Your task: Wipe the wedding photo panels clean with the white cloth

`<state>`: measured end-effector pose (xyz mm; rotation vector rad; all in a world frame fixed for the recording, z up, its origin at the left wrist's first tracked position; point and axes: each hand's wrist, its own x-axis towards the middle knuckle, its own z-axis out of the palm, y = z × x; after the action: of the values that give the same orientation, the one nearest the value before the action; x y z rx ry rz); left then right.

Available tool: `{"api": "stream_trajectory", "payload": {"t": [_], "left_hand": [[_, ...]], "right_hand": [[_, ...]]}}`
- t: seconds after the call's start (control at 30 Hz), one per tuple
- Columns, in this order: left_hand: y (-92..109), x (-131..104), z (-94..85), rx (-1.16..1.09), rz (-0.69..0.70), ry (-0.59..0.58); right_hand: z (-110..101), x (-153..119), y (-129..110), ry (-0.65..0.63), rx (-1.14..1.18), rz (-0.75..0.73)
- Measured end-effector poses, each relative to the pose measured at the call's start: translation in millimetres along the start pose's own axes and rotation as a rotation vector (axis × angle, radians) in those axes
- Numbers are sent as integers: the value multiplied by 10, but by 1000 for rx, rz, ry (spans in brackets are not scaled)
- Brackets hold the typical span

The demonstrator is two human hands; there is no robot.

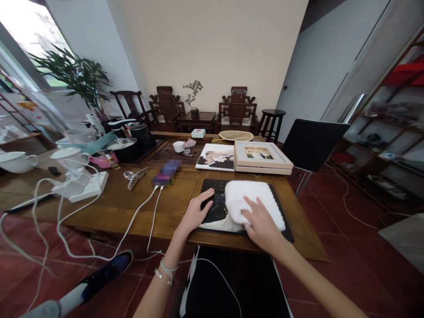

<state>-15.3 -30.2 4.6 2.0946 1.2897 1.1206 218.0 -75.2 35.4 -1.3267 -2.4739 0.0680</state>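
Note:
A black panel with gold flecks and a pale branching shape along its near edge lies flat on the wooden table. My left hand rests on the panel's left side, its fingers stretched out, holding nothing. Over the panel's right part is a folded, fluffy white towel. My right hand has hold of the towel at its near side, fingers pressing into it against the panel. The towel hides much of the panel's surface.
Behind the panel lie a photo panel and a pale framed picture. To the left are a phone with cables, a hair claw clip and a power strip. A black chair stands at right.

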Motion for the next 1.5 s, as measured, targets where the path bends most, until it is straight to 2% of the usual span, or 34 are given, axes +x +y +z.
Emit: {"api": "stream_trajectory", "payload": {"t": [0.1,0.2,0.3,0.47,0.53,0.6,0.67,0.77,0.87,0.97,1.07,1.23,1.33,1.4,1.5], "left_hand": [[-11,4,3,4,3,-2],[-11,2,2,-1,9,-7],[-5,-5,4,-4,12,-13],[-3,-10,11,-5,11,-2],[-4,-9,13,-5,7,4],[-4,-7,14,-7,0,11],[-5,-6,16,-10,-7,20],[-12,-8,20,-15,-11,27],[-21,-10,23,-19,-7,27],[-28,-12,21,-19,-1,22],[-32,-13,21,-14,9,15],[-30,-14,23,-21,7,10],[-33,-15,22,-40,-1,21],[-40,-14,23,-47,-12,44],[-48,-11,25,-43,-28,81]], "right_hand": [[-56,-360,-321,-50,101,-103],[-121,-436,-374,-84,152,-103],[-127,-185,-160,-69,124,-26],[-55,521,243,20,-13,100],[-13,700,275,40,-40,136],[42,738,218,55,-52,145],[96,629,87,58,-51,119],[118,272,-188,34,-8,29],[34,-98,-439,-37,55,-54],[-77,-253,-527,-104,93,-77],[-105,-102,-403,-103,73,-21],[-9,568,5,-40,-2,18],[30,867,117,-26,-22,21],[54,895,82,-21,-26,25],[83,661,-111,-19,-18,10]]}}
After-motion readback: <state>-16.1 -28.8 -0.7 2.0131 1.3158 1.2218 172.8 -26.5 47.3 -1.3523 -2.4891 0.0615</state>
